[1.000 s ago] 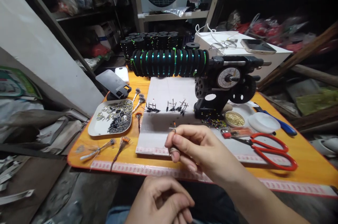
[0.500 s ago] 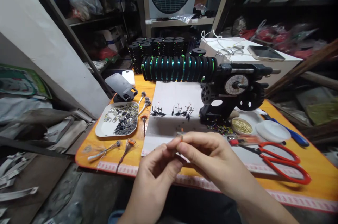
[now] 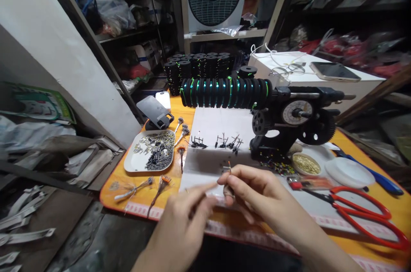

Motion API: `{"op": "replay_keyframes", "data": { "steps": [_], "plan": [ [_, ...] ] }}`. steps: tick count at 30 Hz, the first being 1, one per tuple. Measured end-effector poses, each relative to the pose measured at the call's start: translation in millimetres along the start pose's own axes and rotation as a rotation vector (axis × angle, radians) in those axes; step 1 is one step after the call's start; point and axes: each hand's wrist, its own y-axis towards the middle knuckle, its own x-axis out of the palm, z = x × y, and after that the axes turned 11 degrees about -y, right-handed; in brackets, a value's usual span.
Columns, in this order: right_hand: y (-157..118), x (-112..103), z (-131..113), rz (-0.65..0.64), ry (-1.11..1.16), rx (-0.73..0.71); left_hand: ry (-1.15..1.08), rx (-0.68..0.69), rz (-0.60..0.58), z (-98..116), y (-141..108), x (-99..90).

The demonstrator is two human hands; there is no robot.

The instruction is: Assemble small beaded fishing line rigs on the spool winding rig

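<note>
Left hand (image 3: 183, 225): bare, no glove, ring or watch seen | Right hand (image 3: 253, 193): bare, nothing worn on the fingers | Forearms: uncovered to the frame edge, no sleeve or cuff in view | Markings: none that can be made out

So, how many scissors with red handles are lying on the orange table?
1. The red-handled scissors lie on the orange table beyond the right hand, in front of the white lid. None other shows.
</note>
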Motion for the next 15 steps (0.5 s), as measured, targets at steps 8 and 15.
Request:
{"op": "replay_keyframes", "data": {
  "steps": [8,15],
  "plan": [
    [3.4,-6.8,0.6,0.126,-0.534,-0.123,0.050,0.207,0.107,17.8,104.8,-9.1],
    [11.2,-9.4,26.1,0.324,-0.947,-0.269,-0.166,0.115,-0.042,7.2,55.8,-13.5]
  ]
}}
